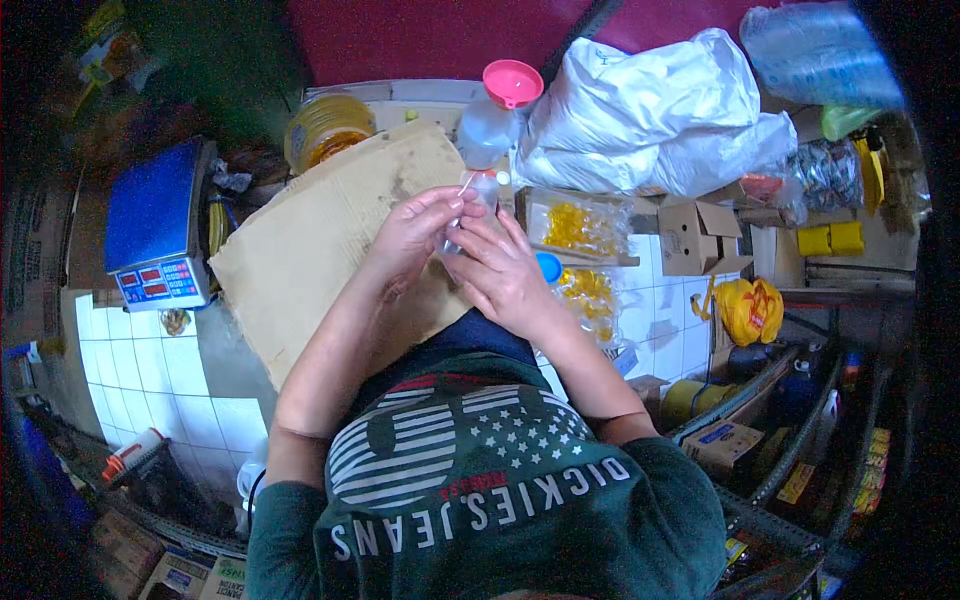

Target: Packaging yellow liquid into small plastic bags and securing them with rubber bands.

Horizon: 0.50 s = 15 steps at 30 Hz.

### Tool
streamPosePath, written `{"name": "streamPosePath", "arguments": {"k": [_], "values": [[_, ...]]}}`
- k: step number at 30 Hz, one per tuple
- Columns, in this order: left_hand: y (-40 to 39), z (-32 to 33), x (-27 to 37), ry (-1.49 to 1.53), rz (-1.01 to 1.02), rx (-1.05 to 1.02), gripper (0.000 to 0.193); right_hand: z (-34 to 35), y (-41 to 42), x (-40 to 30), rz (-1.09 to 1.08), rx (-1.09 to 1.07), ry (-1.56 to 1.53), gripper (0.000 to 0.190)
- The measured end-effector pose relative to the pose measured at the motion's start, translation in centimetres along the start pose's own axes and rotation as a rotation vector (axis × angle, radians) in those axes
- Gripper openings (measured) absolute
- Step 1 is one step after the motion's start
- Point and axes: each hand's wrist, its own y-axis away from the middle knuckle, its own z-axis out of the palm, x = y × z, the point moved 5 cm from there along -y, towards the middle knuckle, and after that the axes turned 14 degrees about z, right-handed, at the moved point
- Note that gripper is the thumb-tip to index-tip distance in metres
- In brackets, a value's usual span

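Observation:
Both my hands meet above a flat cardboard sheet [322, 232]. They hold a small clear plastic bag [484, 191], its film stretching up past the fingers. My left hand [420, 225] pinches it near the top between thumb and forefinger. My right hand [499, 266] is wrapped around its lower part, so what the bag contains is mostly hidden. Just beyond the hands stands a translucent plastic container [486, 135] with a pink funnel [513, 84] at its top. Right of my right hand, clear bags with yellow contents [581, 225] lie in a shallow cardboard box, near a round blue lid [549, 268].
A digital scale [157, 217] with a blue platform stands at left. Large white plastic sacks [637, 112] fill the back right. An open cardboard box [697, 236] and a yellow plastic bag [748, 311] are at right, above metal shelving [780, 517]. A coiled yellow hose [330, 127] lies behind the cardboard.

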Motion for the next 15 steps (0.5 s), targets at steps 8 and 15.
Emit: {"name": "streamPosePath", "arguments": {"k": [8, 15], "values": [[0.0, -1.3, 1.0, -0.226, 0.008, 0.000, 0.020, 1.6, -0.2, -0.9, -0.031, -0.106, 0.085, 0.027], [-0.5, -1.7, 1.9, -0.336, 0.124, 0.011, 0.018, 2.0, 0.1, -1.2, -0.006, -0.148, 0.059, 0.032]]}}
